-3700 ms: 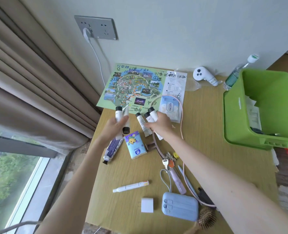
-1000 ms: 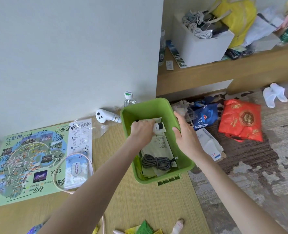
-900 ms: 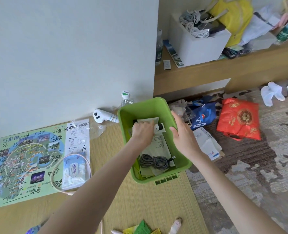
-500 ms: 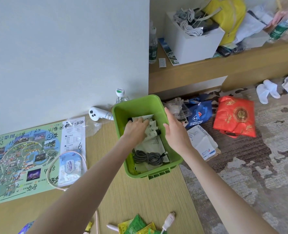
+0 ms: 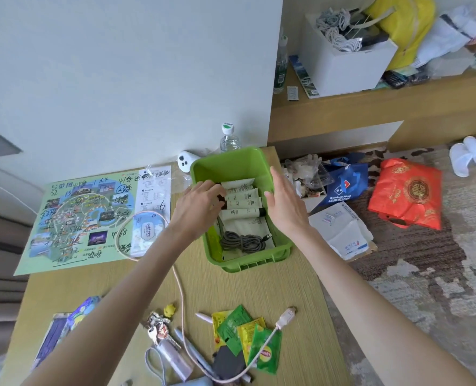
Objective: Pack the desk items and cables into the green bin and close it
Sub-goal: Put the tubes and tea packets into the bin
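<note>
Left hand touches tubes in green bin — right hand flat.

One wide-angle camera, worn on the person's head, looks forward and steeply down over the bench from close range: the left forearm and right forearm run in from the lower edge. The green bin sits mid-frame, the wall fills the upper left, and the carpeted floor (wooden shelf above) lies to the right.
</note>
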### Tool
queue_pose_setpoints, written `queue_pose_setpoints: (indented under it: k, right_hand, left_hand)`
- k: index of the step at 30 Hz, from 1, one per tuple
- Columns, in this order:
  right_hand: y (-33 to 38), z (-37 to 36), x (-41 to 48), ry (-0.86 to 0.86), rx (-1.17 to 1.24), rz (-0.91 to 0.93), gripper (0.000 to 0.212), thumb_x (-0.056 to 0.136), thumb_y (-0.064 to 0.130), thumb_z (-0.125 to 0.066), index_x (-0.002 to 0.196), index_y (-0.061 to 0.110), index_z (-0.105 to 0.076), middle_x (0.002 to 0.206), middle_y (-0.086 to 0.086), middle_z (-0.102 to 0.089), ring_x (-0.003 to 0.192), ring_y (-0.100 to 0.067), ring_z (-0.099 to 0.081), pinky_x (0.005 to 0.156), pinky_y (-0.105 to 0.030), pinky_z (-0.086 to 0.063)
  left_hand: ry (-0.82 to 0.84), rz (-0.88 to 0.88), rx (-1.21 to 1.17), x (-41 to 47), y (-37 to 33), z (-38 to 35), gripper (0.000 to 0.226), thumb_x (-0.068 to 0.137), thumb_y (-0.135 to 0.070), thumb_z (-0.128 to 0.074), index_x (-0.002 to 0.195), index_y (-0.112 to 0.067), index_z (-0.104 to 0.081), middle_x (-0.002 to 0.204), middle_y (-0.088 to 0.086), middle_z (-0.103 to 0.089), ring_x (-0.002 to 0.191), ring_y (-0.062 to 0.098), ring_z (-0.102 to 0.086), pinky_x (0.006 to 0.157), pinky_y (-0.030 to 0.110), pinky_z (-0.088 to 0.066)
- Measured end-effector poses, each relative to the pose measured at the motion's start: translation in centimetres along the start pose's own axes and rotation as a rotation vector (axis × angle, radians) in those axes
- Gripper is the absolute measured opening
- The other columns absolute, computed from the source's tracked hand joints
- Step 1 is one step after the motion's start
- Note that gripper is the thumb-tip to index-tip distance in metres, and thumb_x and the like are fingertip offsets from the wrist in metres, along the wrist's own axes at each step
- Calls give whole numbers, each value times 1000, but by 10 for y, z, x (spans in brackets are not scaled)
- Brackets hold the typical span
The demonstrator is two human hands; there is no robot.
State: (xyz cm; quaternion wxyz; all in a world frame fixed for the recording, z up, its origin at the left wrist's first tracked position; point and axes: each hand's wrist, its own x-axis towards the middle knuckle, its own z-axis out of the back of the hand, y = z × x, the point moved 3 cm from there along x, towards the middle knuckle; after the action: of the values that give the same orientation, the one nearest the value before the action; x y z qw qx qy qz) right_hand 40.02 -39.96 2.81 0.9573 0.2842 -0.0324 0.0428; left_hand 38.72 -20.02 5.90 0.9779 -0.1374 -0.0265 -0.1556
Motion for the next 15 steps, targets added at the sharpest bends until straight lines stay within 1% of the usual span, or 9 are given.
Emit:
queue_pose_setpoints:
  k: [1,2,5,7,9,11,13,15]
  right_hand:
    - [5,3,-6,-24,-34,34,60,97,16,-51,150,8,-24,151,-11,-38,134,-26,-42,105,-40,-42]
    - [11,7,-13,-56,-74,74,59,96,17,-52,149,7,-27,150,-11,-39,134,-26,-42,107,-43,-41]
    - [30,13,-43,-122,-154,189,50,94,19,-53,141,9,-39,145,-8,-43,130,-24,-44,105,-40,-41]
    - [45,8,-71,-104,-63,244,44,93,15,-55,135,9,-46,140,-6,-48,125,-21,-48,103,-37,-43]
    - [58,0,-103,-76,27,294,38,91,8,-56,129,7,-52,134,-4,-52,119,-17,-52,101,-33,-44]
    - [67,-11,-138,-81,31,341,33,88,3,-55,121,7,-57,127,-4,-55,114,-16,-53,99,-31,-44]
    - [69,-23,-172,-90,2,377,33,85,-1,-53,117,7,-59,124,-5,-55,115,-19,-52,101,-32,-43]
    - [65,-36,-203,-68,-34,431,34,82,-1,-50,114,8,-58,121,-7,-56,112,-20,-52,97,-32,-43]
  left_hand:
    - [-45,5,-32,-11,1,6,21,97,-24,-54,115,-19,-63,109,-1,-61,102,21,-58,82,37,-49]
    - [-100,14,-74,-22,2,13,19,97,-23,-54,112,-18,-64,107,-1,-62,99,21,-59,77,39,-50]
    - [-241,78,-204,-59,6,23,14,96,-20,-53,105,-17,-64,100,-2,-61,88,17,-62,63,39,-53]
    - [-298,143,-278,-86,12,21,12,95,-18,-52,102,-17,-61,97,-5,-60,82,13,-61,60,37,-53]
    - [-305,209,-318,-114,18,12,9,95,-17,-51,99,-18,-59,97,-6,-61,78,10,-60,59,36,-54]
    - [-222,247,-313,-142,23,-5,9,94,-16,-52,98,-19,-59,94,-7,-62,76,8,-61,58,36,-55]
    - [-45,251,-308,-168,24,-29,11,93,-15,-52,98,-19,-61,94,-7,-63,77,10,-63,60,37,-57]
    - [153,222,-297,-191,20,-55,14,94,-16,-51,102,-19,-62,100,-5,-63,83,11,-65,66,35,-59]
